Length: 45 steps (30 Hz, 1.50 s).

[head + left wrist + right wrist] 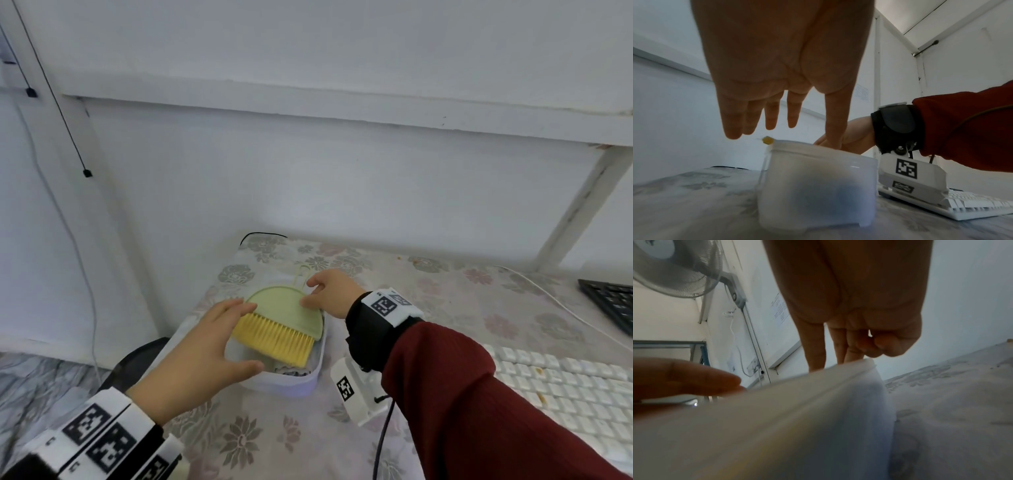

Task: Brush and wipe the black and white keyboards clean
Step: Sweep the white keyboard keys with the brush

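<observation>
We have both hands over the white plastic tub (317, 378) at the left end of the bench (260, 442). The green hand brush (284, 320) with yellow bristles (274, 342) lies across the tub's rim. Our right hand (330, 294) reaches for the brush's green back, thumb and forefinger spread around its edge but not yet closed; the other fingers curl in, holding nothing. Our left hand (202, 356) hovers released over the tub's near left side, fingers straight, thumb close to the rim.

The white keyboard (561, 387) lies to our right, crumbs showing among its keys; the black keyboard (613, 303) sits farther back at the right edge.

The risk, as we judge it: the tub looks light, so lifting the brush by a shallow pinch could drag or tip it unless the left hand steadies it. A loose grip on the smooth green back could also let the brush slip.
</observation>
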Tool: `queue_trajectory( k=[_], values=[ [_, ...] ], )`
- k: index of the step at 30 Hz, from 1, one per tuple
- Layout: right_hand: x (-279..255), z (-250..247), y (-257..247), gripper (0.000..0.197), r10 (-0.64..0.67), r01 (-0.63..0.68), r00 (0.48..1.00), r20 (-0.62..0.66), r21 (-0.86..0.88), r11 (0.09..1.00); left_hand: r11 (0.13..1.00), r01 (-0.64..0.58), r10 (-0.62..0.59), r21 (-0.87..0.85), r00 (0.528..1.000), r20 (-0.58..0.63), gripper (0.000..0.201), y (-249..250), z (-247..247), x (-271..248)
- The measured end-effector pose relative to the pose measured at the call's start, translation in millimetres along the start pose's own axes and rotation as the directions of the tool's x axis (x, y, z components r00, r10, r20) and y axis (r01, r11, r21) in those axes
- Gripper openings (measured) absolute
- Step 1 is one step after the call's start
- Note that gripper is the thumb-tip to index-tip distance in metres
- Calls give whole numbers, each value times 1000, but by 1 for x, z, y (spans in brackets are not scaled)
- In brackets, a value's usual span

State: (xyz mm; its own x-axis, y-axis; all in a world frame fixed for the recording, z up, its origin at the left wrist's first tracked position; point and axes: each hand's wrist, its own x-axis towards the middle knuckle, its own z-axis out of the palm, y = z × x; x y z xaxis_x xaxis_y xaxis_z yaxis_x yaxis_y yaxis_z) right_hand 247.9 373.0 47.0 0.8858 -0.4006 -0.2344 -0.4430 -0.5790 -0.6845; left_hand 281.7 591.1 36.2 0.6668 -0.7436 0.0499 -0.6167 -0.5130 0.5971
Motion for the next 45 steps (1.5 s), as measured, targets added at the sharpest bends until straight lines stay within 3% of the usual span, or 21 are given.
queue_trajectory(
  k=[5,7,10,14,19,24,28,32,36,38,42,45],
  values=[
    [-8,-3,-7,22,-56,54,998,3,168,984,999,-39,40,-21,999,7,78,3,-2,5],
    [-14,-3,-8,28,-57,47,998,23,303,952,998,-56,56,-23,998,0,78,8,-3,6],
    [-21,-10,-5,16,-70,35,997,45,530,847,994,-108,107,-9,993,-55,75,20,-3,8],
    [-41,-39,10,13,-86,97,995,-52,692,715,975,-223,221,-3,968,-122,75,47,-5,12],
    [-81,-94,60,15,8,113,989,-148,782,613,928,-372,369,5,918,-145,68,89,11,17],
    [-139,-144,134,20,184,109,946,-265,800,590,901,-433,433,2,900,-39,60,135,48,19],
    [-192,-187,203,15,344,112,870,-354,820,561,917,-399,398,-12,912,96,68,163,82,27],
    [-242,-227,269,18,483,81,787,-385,839,538,954,-300,289,4,923,255,82,177,117,37],
    [-278,-255,328,11,615,31,680,-399,854,519,982,-189,177,2,921,348,122,178,141,46],
    [-289,-265,353,9,652,-7,649,-392,854,520,989,-144,121,35,921,370,122,177,149,49],
    [-296,-274,387,15,673,-62,653,-346,862,503,990,-65,19,121,938,345,157,181,153,51],
    [-295,-278,399,10,669,-97,691,-275,881,462,991,9,-52,133,944,325,158,170,156,53]
  ],
)
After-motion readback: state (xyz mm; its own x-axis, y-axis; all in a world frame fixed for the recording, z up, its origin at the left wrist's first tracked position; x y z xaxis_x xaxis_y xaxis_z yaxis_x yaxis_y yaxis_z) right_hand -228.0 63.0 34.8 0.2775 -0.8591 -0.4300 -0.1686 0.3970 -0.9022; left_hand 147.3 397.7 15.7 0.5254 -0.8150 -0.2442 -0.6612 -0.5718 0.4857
